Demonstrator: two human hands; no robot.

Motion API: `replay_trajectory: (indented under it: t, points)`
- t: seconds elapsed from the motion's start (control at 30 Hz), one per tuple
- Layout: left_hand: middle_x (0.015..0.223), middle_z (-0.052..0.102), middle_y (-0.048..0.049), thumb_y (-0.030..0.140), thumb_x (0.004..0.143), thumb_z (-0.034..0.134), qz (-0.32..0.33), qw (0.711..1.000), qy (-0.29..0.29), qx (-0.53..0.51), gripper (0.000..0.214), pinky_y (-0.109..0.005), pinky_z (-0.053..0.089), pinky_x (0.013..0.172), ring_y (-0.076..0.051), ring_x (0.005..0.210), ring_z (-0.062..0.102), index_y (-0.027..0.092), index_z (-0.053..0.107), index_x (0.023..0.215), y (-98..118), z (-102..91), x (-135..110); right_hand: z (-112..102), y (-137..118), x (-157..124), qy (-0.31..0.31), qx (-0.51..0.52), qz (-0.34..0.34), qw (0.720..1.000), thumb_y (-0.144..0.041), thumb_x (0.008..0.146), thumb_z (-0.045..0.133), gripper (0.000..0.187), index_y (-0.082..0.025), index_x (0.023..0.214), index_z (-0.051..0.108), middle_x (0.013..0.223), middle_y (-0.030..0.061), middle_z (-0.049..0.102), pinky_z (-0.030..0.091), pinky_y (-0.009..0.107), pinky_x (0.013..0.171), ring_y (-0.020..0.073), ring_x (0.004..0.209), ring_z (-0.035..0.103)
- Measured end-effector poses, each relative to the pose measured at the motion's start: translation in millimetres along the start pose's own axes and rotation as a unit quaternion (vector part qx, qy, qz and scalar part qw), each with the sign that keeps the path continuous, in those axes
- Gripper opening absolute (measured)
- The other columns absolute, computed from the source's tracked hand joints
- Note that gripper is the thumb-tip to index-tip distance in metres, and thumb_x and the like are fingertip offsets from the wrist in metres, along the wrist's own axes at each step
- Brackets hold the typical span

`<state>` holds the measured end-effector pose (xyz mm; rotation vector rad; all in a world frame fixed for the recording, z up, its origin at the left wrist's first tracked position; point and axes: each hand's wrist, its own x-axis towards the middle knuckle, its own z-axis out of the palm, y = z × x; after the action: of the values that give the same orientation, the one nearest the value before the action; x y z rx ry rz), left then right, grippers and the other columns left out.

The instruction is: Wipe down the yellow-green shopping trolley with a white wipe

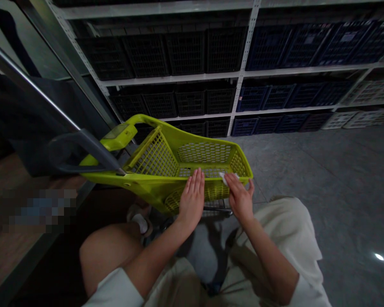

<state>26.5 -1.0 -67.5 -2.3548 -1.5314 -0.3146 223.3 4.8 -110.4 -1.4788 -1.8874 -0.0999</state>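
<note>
While both flat, L hand on lime plastic mesh basket, R hand on white wipe.

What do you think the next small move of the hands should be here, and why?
I would probably slide the right hand along the rim of the yellow-green plastic cart basket, since it presses a white wipe there, while the left hand lies flat on it, steadying it.

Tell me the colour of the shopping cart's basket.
The basket is lime yellow-green plastic with a perforated lattice pattern; the head view shows it best.
</note>
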Motion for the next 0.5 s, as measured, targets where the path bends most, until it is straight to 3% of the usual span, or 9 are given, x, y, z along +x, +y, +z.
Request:
replay_trajectory:
  t: [0.1, 0.17, 0.27, 0.4, 0.5]
  points:
    - [0.164, 0.012, -0.0210, 0.013, 0.089, 0.043, 0.003, 1.000, -0.009, -0.013, 0.075, -0.045, 0.019, 0.125, -0.027, 0.153, 0.004, -0.002, 0.009, 0.155, 0, -2.1, 0, -8, 53, -9, 0.057, -0.025, 0.071, 0.996, -0.009, 0.088, 0.036, 0.055, -0.027, 0.136, 0.054, 0.138, 0.0062, 0.062, 0.011, 0.051, 0.118, 0.0194, 0.132, 0.053]
    - [0.164, 0.012, -0.0209, 0.014, 0.089, 0.044, 0.003, 1.000, -0.009, -0.019, 0.076, -0.045, 0.019, 0.125, -0.027, 0.153, 0.004, -0.002, 0.010, 0.155, 0, -2.6, 0, -8, 60, -9, 0.074, -0.035, 0.107, 0.991, -0.009, 0.087, 0.035, 0.053, -0.025, 0.132, 0.058, 0.135, 0.0072, 0.064, 0.015, 0.054, 0.116, 0.0207, 0.130, 0.055]
    - [0.163, 0.013, -0.0215, 0.014, 0.088, 0.044, -0.001, 1.000, -0.005, -0.016, 0.075, -0.045, 0.019, 0.125, -0.027, 0.153, 0.005, -0.002, 0.012, 0.154, 1, -1.7, 0, 2, 21, 0, 0.064, -0.037, 0.107, 0.992, -0.007, 0.084, 0.037, 0.054, -0.023, 0.131, 0.058, 0.134, 0.0082, 0.065, 0.014, 0.055, 0.116, 0.0221, 0.131, 0.054]
    - [0.163, 0.015, -0.0220, 0.013, 0.089, 0.043, 0.002, 1.000, 0.005, 0.001, 0.071, -0.044, 0.021, 0.125, -0.027, 0.153, 0.005, -0.004, 0.017, 0.153, 1, 1.0, 0, 17, -62, 15, -0.013, 0.020, 0.011, 1.000, -0.003, 0.081, 0.040, 0.064, -0.022, 0.141, 0.049, 0.142, 0.0082, 0.058, 0.009, 0.048, 0.119, 0.0201, 0.138, 0.046]
    - [0.162, 0.018, -0.0219, 0.012, 0.090, 0.041, 0.005, 1.000, 0.007, 0.007, 0.069, -0.043, 0.021, 0.125, -0.027, 0.153, 0.007, -0.004, 0.019, 0.153, 0, 0.9, 0, 16, -77, 16, -0.044, 0.036, -0.029, 0.998, -0.003, 0.081, 0.040, 0.068, -0.024, 0.146, 0.043, 0.147, 0.0073, 0.054, 0.006, 0.046, 0.120, 0.0184, 0.140, 0.043]
